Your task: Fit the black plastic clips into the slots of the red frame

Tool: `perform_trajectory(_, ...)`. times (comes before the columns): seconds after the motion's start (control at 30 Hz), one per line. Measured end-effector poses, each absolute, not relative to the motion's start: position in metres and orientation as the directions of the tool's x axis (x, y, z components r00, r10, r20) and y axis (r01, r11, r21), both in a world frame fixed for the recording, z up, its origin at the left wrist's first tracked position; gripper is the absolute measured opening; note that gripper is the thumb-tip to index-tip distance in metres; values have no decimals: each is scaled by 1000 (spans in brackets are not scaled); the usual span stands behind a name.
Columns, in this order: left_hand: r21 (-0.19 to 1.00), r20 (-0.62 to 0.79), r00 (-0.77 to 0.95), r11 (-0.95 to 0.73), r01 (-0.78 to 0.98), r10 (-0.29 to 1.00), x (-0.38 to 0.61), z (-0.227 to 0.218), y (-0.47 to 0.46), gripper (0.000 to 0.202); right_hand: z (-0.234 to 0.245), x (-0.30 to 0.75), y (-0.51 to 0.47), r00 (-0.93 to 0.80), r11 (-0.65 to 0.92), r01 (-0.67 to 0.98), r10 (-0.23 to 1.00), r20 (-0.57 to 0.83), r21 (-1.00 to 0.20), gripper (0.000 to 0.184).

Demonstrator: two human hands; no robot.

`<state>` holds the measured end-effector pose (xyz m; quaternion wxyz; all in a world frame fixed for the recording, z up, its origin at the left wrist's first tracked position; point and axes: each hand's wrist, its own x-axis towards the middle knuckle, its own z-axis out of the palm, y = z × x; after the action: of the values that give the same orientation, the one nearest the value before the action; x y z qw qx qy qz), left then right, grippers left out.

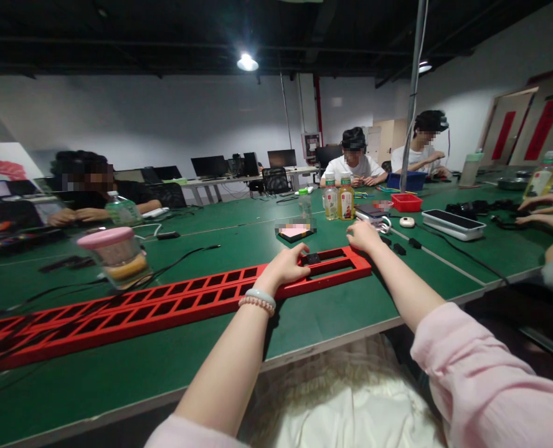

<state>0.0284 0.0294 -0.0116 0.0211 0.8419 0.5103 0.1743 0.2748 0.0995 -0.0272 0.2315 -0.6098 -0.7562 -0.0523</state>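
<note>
A long red frame (220, 292) with rows of rectangular slots lies along the green table, its right end in front of me. My left hand (283, 267) is over that end, thumb and index finger closed around a small black block (311, 258) at a slot. On the same wrist are a pale bangle and a beaded bracelet. My right hand (365, 236) lies at the far right corner of the frame, fingers loosely stretched to the left with nothing seen in them. Part of its grip is hidden.
A pink-lidded cup (118, 258) and black cables (178, 255) sit by the frame's left part. Beyond are a dark box (295, 231), drink bottles (338, 198), a red tray (406, 202) and a white-edged case (454, 224). Another person's hands (550, 214) are at right; several people sit around the table.
</note>
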Motion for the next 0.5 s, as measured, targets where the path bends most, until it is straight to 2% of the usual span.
perform_trajectory(0.3, 232, 264, 424, -483, 844, 866, 29, -11, 29, 36, -33, 289, 107, 30, 38, 972, 958, 286, -231, 33)
perform_trajectory(0.5, 243, 263, 416, -477, 845, 871, 31, -9, 29, 36, -40, 290, 114, 32, 52, 954, 962, 272, -297, 33)
